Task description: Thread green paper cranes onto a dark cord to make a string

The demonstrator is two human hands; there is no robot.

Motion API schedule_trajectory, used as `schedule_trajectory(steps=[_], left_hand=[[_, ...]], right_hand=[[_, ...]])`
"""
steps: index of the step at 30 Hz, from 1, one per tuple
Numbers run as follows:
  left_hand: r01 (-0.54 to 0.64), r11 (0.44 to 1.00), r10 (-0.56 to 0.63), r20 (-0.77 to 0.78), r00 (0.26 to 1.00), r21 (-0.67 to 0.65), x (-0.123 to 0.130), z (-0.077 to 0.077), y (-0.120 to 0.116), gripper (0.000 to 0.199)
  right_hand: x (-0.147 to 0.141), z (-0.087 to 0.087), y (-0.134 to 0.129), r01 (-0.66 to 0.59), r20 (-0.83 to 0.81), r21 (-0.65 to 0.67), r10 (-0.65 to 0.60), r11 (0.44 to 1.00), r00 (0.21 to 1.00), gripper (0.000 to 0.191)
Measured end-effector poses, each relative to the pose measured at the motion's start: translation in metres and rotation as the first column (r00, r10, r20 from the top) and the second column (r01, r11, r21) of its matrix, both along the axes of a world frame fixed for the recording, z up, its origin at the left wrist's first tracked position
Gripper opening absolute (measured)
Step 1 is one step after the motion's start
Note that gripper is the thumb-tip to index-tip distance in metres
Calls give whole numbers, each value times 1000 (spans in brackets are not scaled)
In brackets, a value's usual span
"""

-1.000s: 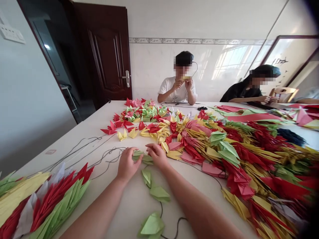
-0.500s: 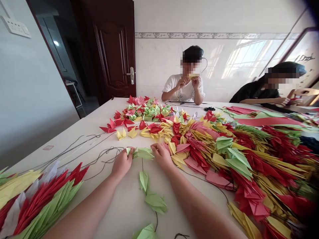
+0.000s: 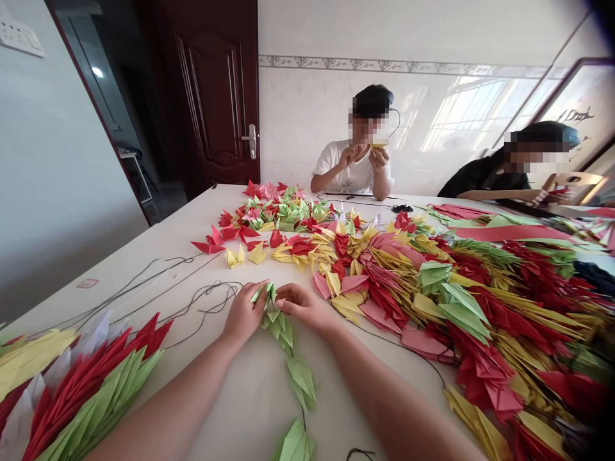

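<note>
Pinches green paper strand (image 3: 279, 328) in closed left hand (image 3: 244, 312) — curls right hand (image 3: 307, 308) part-open alongside, hold unclear. Likely light, crease-prone — best held at thick folds.

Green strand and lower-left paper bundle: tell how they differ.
The green strand has paper of one colour; the paper bundle mixes red, green, yellow and pale pieces. The green strand's nearest pieces sit apart on cord; the paper bundle's are packed tightly. Both are folded paper.

White tbl (image 3: 144, 275) w/ folded paper pcs (image 3: 384, 269), cords (image 3: 204, 298)
</note>
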State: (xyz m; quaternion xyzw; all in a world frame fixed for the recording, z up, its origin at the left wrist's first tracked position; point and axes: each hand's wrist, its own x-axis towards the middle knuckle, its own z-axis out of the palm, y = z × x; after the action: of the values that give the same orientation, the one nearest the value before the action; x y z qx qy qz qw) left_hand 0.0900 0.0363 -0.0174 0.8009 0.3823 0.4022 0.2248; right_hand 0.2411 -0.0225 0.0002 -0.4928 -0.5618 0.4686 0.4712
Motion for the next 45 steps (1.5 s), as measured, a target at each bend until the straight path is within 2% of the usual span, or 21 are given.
schedule_trajectory(steps=[4,7,9,11,15,19,22,25,29,32,35,38,41,45], left_hand=[[10,999,-11,-32,999,-46,2,2,-1,32],[25,995,-29,-44,999,-98,2,3,-1,33],[31,992,-37,-48,998,-123,2,4,-1,34],[31,989,-38,-45,998,-144,2,4,0,37],[60,969,-54,29,998,-238,1,3,-1,41],[228,861,-96,295,951,-455,1,1,-2,48],[266,810,-72,362,930,-523,2,3,-3,49],[248,808,-60,343,937,-535,2,6,-4,45],[166,818,-24,255,967,-551,2,6,-5,43],[118,781,36,232,972,-613,2,5,-5,51],[180,741,42,312,949,-647,2,4,-5,53],[238,728,27,374,927,-643,1,6,-6,46],[240,739,9,365,931,-630,0,8,-7,41],[293,775,-80,373,924,-560,-1,10,-8,30]], right_hand=[[-4,-2,1,65,198,19,-67,998,978,36],[-7,-4,1,90,323,114,-123,989,939,26],[-9,-6,1,128,390,178,-190,976,901,23],[-8,-8,3,186,408,181,-246,966,879,22],[-2,-13,6,213,271,68,-224,975,936,20],[3,-16,8,186,104,-19,-183,982,978,31],[4,-14,8,163,25,-41,-162,986,987,32],[3,-10,6,127,30,-27,-126,991,992,33],[2,-9,5,118,46,-23,-116,993,992,34],[3,-11,5,130,43,-44,-129,990,991,34],[3,-9,4,126,38,-41,-124,991,991,34],[4,-5,2,102,10,-15,-102,995,995,34],[4,-1,1,87,-6,-6,-87,996,996,34],[6,-1,1,65,-20,11,-64,998,998,31]])
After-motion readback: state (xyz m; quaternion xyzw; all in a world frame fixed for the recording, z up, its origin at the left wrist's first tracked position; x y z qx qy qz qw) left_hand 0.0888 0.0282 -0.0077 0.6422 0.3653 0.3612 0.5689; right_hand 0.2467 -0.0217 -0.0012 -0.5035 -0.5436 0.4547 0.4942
